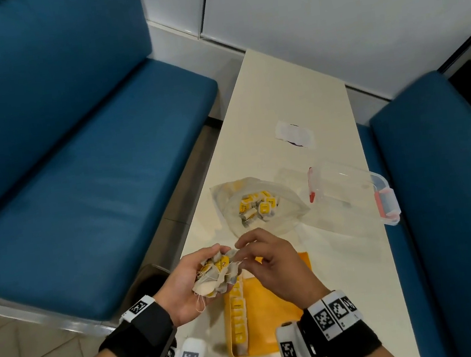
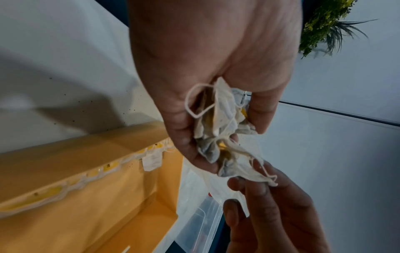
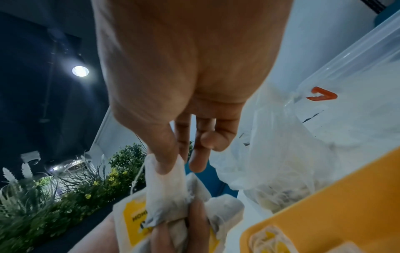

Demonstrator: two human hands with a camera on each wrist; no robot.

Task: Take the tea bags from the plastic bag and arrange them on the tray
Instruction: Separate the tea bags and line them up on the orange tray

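Cream table (image 1: 261, 110) with plastic bag (image 1: 261, 204), yellow tray (image 1: 278, 315), clear lidded box (image 1: 351, 190), white packet (image 1: 294, 135).

Tea bags in hand: a crumpled clump (image 1: 215, 274) of off-white paper sachets with yellow tags and loose white strings, held above the tray's near-left corner; one sachet (image 3: 164, 186) is drawn up out of the bunch by its top edge.
Tea bags on tray: a single row (image 1: 238, 317) along the left edge, yellow tags up, overlapping.
Tea bags in bag: a small pile (image 1: 257, 206), yellow tags jumbled.
Plastic bag: clear, wrinkled, mouth open (image 1: 280, 214), lying on the table just beyond the tray.
Tray: yellow-orange, shallow, raised rim (image 1: 270, 301), at the table's near end.
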